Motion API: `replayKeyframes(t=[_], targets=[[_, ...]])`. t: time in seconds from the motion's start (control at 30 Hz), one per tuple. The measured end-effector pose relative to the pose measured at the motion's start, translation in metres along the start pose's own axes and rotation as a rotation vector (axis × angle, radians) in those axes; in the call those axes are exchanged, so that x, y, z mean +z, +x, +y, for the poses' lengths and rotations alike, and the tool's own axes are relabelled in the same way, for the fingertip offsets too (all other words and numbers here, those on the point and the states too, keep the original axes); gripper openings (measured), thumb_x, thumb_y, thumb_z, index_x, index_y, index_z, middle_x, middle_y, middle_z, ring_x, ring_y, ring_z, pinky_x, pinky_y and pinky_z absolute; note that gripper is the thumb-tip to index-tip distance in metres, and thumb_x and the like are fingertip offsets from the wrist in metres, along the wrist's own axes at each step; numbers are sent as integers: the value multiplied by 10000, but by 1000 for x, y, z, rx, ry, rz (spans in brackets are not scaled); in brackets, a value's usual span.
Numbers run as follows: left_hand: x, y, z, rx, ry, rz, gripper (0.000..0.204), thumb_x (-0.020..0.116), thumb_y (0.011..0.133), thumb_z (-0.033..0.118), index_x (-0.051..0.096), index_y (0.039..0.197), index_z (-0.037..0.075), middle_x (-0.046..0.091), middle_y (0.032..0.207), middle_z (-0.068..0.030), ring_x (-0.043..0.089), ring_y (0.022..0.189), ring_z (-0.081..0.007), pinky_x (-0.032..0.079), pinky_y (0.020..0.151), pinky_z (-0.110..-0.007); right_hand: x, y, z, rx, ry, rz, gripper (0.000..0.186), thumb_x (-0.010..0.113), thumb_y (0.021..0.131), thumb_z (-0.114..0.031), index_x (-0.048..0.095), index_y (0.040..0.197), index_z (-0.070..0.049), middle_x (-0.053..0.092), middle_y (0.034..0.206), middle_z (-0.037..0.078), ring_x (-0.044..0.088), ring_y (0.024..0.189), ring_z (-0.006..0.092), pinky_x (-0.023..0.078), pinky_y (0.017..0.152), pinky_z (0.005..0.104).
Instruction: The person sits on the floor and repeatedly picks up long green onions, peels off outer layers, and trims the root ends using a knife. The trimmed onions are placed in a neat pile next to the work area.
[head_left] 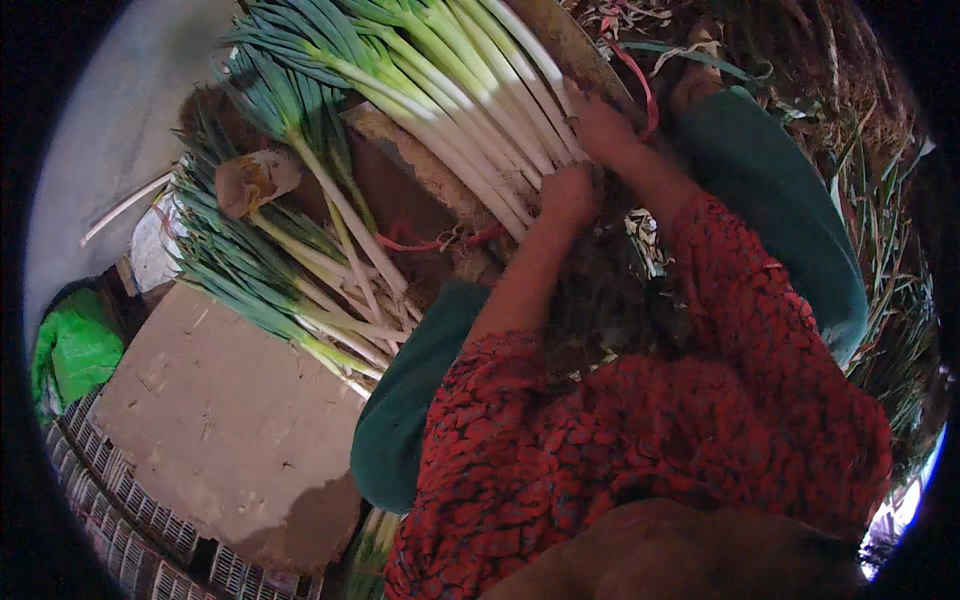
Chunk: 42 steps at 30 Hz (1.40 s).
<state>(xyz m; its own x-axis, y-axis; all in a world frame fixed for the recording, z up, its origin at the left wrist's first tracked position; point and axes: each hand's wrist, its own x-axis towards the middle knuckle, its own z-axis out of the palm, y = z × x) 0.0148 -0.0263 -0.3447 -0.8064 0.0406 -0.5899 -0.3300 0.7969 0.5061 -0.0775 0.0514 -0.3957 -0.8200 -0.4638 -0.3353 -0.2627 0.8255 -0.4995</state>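
A row of long green onions (470, 105) lies side by side, green leaves to the far left and white root ends toward me. My left hand (572, 194) is closed at the root ends in the middle of the row. Just beyond it, my right hand (600, 125) is closed around the white part of the stalks on the right side. The fingers of both hands are partly hidden. Under the row shows the edge of a wooden board (415, 150).
A looser pile of green onions (270, 270) lies left of my knee. Beside it are a brown flat board (230, 420), slatted plastic crates (130, 500) and a green bag (80, 345). Red ties (440, 243) lie near the board. Leaf scraps (870, 260) cover the ground at right.
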Motion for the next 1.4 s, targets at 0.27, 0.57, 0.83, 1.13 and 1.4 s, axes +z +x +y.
replayKeyframes(t=[0.27,0.57,0.83,1.13,1.4], targets=[[22,15,-6,86,173,5,201,491,731,178,583,845,41,599,824,-151,586,747,-335,469,649,-426,3,19,-8,66,-47,-281,465,489,785,-180,345,1197,-17,547,915,253,548,829,383,430,745,456],[28,21,-11,44,175,-77,255,506,730,241,601,889,65,606,816,-150,592,770,-300,470,670,-406,-4,-14,-10,-1,-165,-118,355,459,765,-165,447,1074,9,543,954,235,552,833,382,444,730,448],[-8,-25,13,74,-18,156,362,532,748,313,550,936,4,575,922,-215,551,877,-348,433,750,-432,-114,-45,-39,-230,-525,-30,233,547,687,-159,603,878,-39,599,865,124,601,804,265,482,641,390],[-87,-121,36,269,252,87,346,530,765,287,518,998,31,555,953,-210,518,912,-363,416,759,-427,-270,-105,34,-189,-419,-147,260,494,765,-231,538,932,-37,536,937,160,531,903,324,437,770,417],[-167,-256,148,416,163,99,278,547,785,196,503,1004,30,536,941,-200,514,854,-377,421,721,-424,-306,-93,164,279,-206,337,354,478,773,-230,502,1056,-19,517,1027,206,479,998,354,408,831,418]])
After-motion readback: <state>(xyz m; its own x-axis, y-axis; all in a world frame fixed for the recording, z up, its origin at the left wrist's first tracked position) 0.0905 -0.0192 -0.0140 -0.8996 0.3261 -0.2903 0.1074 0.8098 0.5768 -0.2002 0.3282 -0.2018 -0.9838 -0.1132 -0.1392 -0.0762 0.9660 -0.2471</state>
